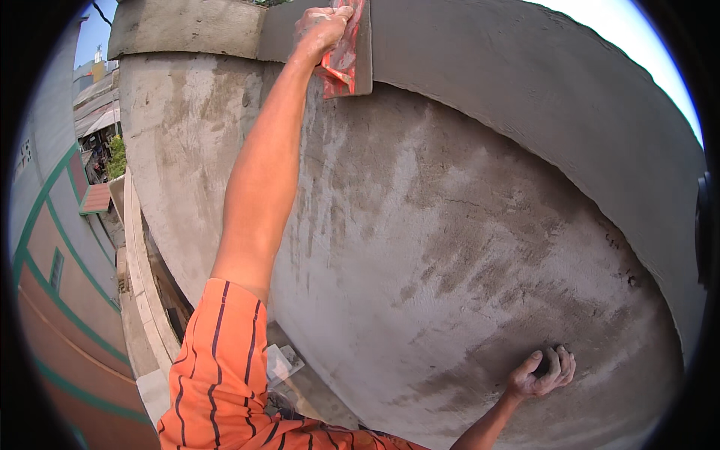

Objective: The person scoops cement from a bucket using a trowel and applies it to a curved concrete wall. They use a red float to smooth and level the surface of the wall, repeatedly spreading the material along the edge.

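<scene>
Across most of the view stretches a rough grey wall (405, 247), blotched with paler smears and darker damp-looking patches. Along its top and right runs a smooth, darker grey layer of plaster (555, 105), its lower edge curved and ragged; the lens rim cuts it off at far right. At the left, a building (75, 262) with green trim bends into the black border.

An orange sleeve (225, 360) with dark stripes covers the upper left arm. High up, near the layer's left end, is a flat float (364, 60): a straight-edged grey plate with a red, paste-smeared back. The picture's top edge cuts it off, and its working face is hidden, so its contact with the wall is hard to judge.

The left hand (321, 31), whitened with residue, is clamped on the float. Low on the right, the right hand (546, 373) is half curled, thumb apart from its 4 fingers; I cannot tell whether the dark patch between them is shadow or something held.
</scene>
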The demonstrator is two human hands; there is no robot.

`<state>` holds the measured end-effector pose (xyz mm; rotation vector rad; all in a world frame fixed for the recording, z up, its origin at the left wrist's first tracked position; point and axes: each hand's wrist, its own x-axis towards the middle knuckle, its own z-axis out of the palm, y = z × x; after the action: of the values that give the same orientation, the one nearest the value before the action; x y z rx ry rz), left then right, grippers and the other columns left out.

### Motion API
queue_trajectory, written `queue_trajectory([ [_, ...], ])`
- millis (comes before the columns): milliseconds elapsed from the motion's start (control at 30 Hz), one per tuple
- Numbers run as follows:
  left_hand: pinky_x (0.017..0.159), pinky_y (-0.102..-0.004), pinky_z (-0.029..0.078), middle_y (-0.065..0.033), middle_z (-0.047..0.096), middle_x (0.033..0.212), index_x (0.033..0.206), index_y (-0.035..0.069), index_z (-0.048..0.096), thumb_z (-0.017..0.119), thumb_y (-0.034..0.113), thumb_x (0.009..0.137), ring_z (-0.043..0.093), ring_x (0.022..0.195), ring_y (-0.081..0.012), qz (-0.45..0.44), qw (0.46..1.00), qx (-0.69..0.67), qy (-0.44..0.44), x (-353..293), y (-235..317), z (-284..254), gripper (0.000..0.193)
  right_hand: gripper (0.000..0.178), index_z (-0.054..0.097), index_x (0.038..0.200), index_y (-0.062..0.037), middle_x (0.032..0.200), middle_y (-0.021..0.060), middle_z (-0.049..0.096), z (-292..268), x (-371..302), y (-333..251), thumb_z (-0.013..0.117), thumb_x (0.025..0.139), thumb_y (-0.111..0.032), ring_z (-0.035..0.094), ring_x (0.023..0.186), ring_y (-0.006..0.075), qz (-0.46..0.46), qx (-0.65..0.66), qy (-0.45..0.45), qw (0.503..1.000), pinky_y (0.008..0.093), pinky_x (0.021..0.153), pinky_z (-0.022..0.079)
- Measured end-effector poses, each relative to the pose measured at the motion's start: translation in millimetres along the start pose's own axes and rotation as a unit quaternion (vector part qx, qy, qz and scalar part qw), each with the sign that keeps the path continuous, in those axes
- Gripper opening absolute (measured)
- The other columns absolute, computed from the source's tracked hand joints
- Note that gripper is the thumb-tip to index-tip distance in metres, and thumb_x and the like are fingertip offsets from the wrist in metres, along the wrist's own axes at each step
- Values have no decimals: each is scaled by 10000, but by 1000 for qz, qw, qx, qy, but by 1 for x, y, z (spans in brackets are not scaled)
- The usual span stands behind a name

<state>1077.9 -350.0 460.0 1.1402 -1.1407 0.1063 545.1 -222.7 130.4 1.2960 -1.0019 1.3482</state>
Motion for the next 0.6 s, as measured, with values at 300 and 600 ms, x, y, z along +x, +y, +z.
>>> queue_trajectory([
  [300,677,-422,566,-178,681,818,980,10,619,685,266,843,702,781,-313,320,931,-37,-172,-262,169,112,298,245,665,920,-72,1033,77,671,7,4,-3,616,913,-312,578,1071,279,-10,-30,38,999,425,949,404],
  [600,668,-400,544,-131,665,966,1160,38,520,665,242,874,686,816,-285,130,921,-328,-164,-477,94,84,380,259,655,824,-95,916,40,700,-7,-4,12,619,926,-330,644,919,217,-124,-27,77,989,366,842,466],
])
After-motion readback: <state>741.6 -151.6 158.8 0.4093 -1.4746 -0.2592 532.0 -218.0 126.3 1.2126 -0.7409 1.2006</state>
